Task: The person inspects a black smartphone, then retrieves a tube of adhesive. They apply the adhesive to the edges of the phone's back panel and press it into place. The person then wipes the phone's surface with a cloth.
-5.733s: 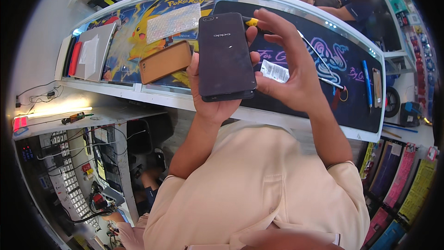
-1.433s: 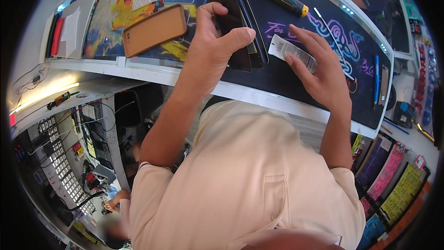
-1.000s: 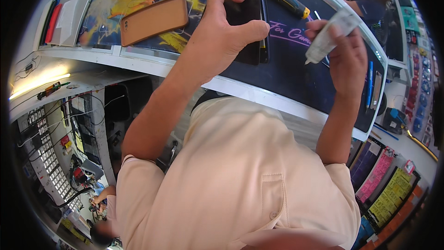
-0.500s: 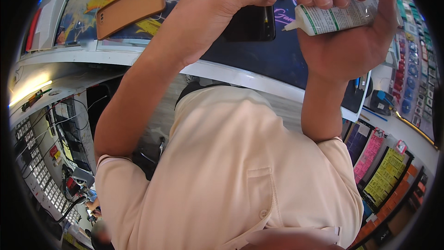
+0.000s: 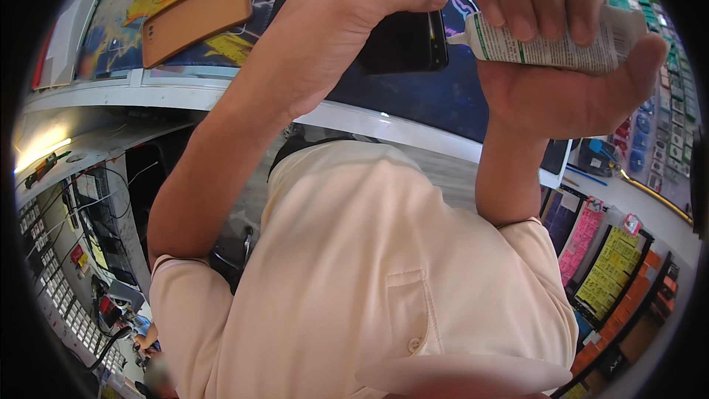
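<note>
My left hand (image 5: 354, 15) grips a black smartphone (image 5: 405, 41) over the mat, the thumb lying across its right edge. The phone's far part runs out of the top of the view. In my right hand (image 5: 550, 44) is a white glue tube (image 5: 550, 43) with green stripes, the fingers wrapped over it from above. Its narrow nozzle points left, at the phone's right edge near the lower corner. Whether the tip touches the phone or stops just short, I cannot tell.
A brown phone case (image 5: 198, 21) lies left on a colourful cartoon mat (image 5: 136, 11). The dark blue mat (image 5: 443, 107) covers the worktop up to its white front edge (image 5: 362, 120). At the right hang rows of small coloured packets (image 5: 642, 133) and labelled strips (image 5: 607, 270).
The glue tube's nozzle has come from apart to right beside the phone's edge. My right hand has tilted the tube, its back end now lower. My view has shifted slightly.
</note>
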Available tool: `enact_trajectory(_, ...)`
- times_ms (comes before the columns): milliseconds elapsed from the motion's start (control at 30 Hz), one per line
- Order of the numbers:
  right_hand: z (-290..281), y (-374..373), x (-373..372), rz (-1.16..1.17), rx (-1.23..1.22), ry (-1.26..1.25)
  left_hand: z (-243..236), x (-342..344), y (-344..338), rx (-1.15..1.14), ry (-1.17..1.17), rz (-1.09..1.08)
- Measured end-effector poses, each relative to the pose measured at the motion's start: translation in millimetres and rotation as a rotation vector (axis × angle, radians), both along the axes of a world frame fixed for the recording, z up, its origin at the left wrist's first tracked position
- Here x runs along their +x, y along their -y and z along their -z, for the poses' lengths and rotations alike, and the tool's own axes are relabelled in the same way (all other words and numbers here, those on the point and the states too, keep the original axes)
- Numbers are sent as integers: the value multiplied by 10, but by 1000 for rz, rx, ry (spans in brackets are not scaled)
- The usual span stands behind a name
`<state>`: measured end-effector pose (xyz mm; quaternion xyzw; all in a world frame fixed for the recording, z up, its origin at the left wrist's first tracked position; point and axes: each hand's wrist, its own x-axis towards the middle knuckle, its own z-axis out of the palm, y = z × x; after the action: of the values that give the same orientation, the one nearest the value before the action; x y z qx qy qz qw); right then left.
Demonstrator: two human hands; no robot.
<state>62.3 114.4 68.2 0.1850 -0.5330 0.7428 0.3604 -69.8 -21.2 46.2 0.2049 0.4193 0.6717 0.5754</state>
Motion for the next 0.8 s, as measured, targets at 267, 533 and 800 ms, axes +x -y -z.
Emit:
enact_trajectory(267,-75,132,-84,102,78,-55,-210,-1,84,37,-22,26)
enact_trajectory(533,-158,196,-69,178,144,33,-362,-37,136,-6,-42,60)
enact_trajectory(800,-117,141,-68,139,149,50,-368,-73,136,-68,-139,89)
